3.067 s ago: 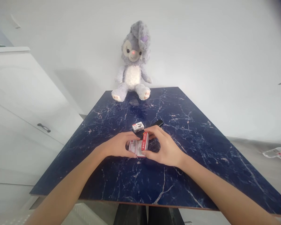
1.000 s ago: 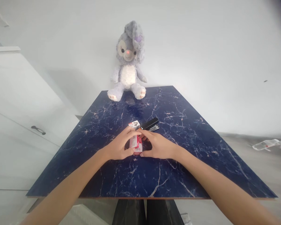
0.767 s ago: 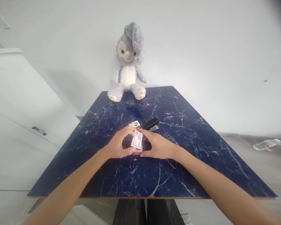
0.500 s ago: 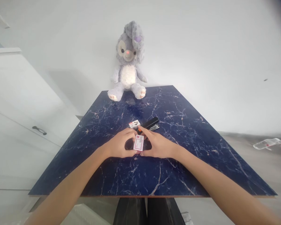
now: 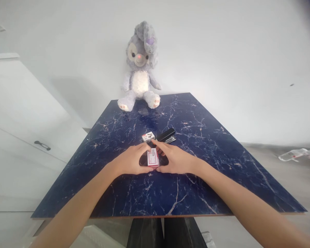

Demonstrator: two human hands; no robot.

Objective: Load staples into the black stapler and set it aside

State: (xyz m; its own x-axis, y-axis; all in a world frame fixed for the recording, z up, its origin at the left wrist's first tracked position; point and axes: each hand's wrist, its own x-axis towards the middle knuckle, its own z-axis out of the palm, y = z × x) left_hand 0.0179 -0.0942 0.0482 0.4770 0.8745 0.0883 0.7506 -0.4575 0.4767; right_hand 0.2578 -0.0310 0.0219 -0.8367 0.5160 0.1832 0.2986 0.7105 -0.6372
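Both hands are around a small red-and-white cardboard box (image 5: 152, 157) on the near side of the other small things. My left hand (image 5: 133, 159) curves around its left side, thumb at the near edge and fingers at the far end. From the right, my right hand (image 5: 176, 159) mirrors that, its thumb by the near corner and its index finger stretched past the far end. Just beyond the fingers lies a second small white box (image 5: 148, 136) with a dark picture on it. Beside that box rests a black stapler (image 5: 166, 136), its near end hidden by my right hand.
The blue marbled table (image 5: 196, 137) reaches back to the wall. A grey plush rabbit (image 5: 140, 79) sits at its far edge. To the left stands a white cabinet (image 5: 20, 131), and clear plastic packaging (image 5: 294, 154) lies on the floor at the right.
The box in my hands has turned a little, so its printed face looks different and its red near side shows more. The view has shifted slightly; the stapler and second box stay put.
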